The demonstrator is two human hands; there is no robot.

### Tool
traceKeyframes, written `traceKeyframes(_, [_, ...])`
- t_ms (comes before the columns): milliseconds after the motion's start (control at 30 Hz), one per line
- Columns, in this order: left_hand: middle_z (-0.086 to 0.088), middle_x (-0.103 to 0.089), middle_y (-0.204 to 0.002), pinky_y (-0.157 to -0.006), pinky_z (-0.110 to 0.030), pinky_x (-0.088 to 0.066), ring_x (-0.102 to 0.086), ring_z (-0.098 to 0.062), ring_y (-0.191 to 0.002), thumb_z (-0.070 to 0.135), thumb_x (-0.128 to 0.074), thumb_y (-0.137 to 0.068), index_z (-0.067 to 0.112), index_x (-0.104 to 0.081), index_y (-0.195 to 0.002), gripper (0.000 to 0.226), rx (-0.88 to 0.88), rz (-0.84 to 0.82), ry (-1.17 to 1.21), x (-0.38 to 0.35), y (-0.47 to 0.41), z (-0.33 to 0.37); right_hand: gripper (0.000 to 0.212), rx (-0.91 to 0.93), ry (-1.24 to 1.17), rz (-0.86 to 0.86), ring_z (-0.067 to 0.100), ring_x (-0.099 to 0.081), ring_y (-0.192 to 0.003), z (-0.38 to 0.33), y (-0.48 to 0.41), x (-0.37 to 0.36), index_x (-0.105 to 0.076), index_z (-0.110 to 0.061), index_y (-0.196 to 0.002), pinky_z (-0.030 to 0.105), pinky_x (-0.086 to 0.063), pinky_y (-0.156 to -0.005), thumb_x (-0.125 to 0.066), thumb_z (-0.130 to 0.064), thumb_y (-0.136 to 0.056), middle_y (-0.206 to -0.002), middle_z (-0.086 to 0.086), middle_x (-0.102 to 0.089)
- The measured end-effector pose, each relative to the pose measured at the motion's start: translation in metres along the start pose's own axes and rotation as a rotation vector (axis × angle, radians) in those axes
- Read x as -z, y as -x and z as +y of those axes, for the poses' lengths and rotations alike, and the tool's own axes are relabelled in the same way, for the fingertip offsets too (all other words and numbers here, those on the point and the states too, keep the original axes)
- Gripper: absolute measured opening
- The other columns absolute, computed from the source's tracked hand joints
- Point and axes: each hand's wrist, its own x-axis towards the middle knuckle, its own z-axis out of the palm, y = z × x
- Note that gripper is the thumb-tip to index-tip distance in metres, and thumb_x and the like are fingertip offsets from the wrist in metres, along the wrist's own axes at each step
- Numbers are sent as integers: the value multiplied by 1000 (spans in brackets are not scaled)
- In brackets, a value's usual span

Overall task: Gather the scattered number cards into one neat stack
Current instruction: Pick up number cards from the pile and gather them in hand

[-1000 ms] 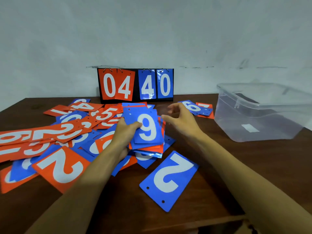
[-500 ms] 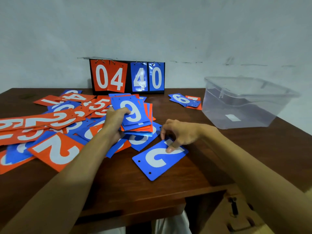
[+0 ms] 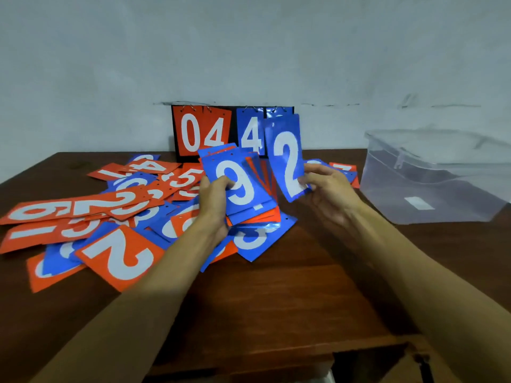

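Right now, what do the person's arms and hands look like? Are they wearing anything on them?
Both are bare. The left hand and right hand have no gloves, and no rings show. The left forearm and right forearm have no sleeves as far as the view reaches, with no watch, bracelet or markings to be seen.

A stack of number cards [image 3: 243, 192], topped by a blue 9, is gripped by the left hand [image 3: 214, 201] above a wooden bench [image 3: 276, 294]. A single blue 2 card [image 3: 287, 158] is held upright beside it, pinched at its lower edge by the right hand [image 3: 329, 194]. Loose orange and blue cards [image 3: 91, 217] are spread over the bench's left side. A scoreboard [image 3: 206, 132] reading 04 and 4 is seen against the wall, and a clear plastic bin [image 3: 439, 178] at the right.
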Motion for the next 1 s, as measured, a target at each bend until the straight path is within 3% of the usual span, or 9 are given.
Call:
traceKeyframes(133, [-10,-71,-108,-72,-47,-59,-71,-31,-88,26,-61,-85,13,-53,-123,41,21,-56,12,-2,-5,4,15,35,532,103,25,-68,-90,18,-17,-24,-62,-16,-82,49,-57,-82,-74,-10,-76,-92,11,-69])
traceKeyframes(300, [-1,-67,-110,-66,-33,-59,-69,-21,-92,8,-73,-79,15,-50,-123,50,-145,-19,-336,15,-12,-2,15,253,882,-17,8,-62,-69,33,-12,-34,-65,-20,-81,19,-50,-62,-70,-34,-83,-75,-7,-66])
traceKeyframes(400, [-3,-67,-113,-74,-40,-59,-68,-23,-96,9,-74,-79,14,-52,-125,51,-136,25,-345,32,-18,-3,34,291,1121,-97,10,-61,-80,28,-7,-24,-65,-15,-93,28,-51,-72,-66,-47,-82,-87,-4,-67])
traceKeyframes(567, [-2,-71,-110,-74,-40,-59,-71,-22,-92,7,-73,-80,17,-58,-119,43,-185,24,-216,39,-17,15,85,-3,1587,-317,23,-41,-118,20,-1,-13,-51,-21,-126,42,-38,-103,-68,-72,-61,-123,1,-45])
traceKeyframes(667, [-1,-71,-110,-74,-40,-59,-71,-21,-92,9,-71,-82,17,-58,-118,39,-187,38,-189,38,-12,17,82,-68,1521,-318,26,-36,-126,18,-3,-13,-46,-24,-133,44,-32,-106,-75,-59,-66,-133,2,-40])
traceKeyframes(767, [-2,-70,-110,-69,-37,-59,-71,-21,-90,12,-70,-84,17,-55,-121,40,-159,73,-201,36,-8,14,62,-170,1313,-269,23,-45,-120,17,-12,-5,-52,-23,-121,42,-41,-103,-83,-36,-68,-123,1,-48])
traceKeyframes(867, [-2,-70,-110,-65,-35,-59,-71,-22,-89,14,-69,-85,17,-54,-122,40,-150,98,-210,36,-8,14,27,-103,1011,6,16,-55,-103,17,-18,7,-59,-20,-97,29,-48,-81,-73,-7,-78,-109,0,-58])
traceKeyframes(933, [-3,-70,-110,-62,-34,-59,-71,-22,-88,15,-67,-86,17,-53,-123,40,-139,107,-208,36,-7,14,20,-30,740,247,15,-57,-94,13,-21,14,-62,-18,-92,24,-47,-67,-64,0,-84,-102,-1,-61])
traceKeyframes(1000, [-4,-69,-109,-58,-31,-58,-71,-22,-86,14,-64,-87,17,-53,-123,37,-124,106,-211,36,-8,15,18,4,389,382,11,-60,-84,7,-21,18,-64,-18,-90,23,-50,-65,-62,0,-86,-94,-3,-62])
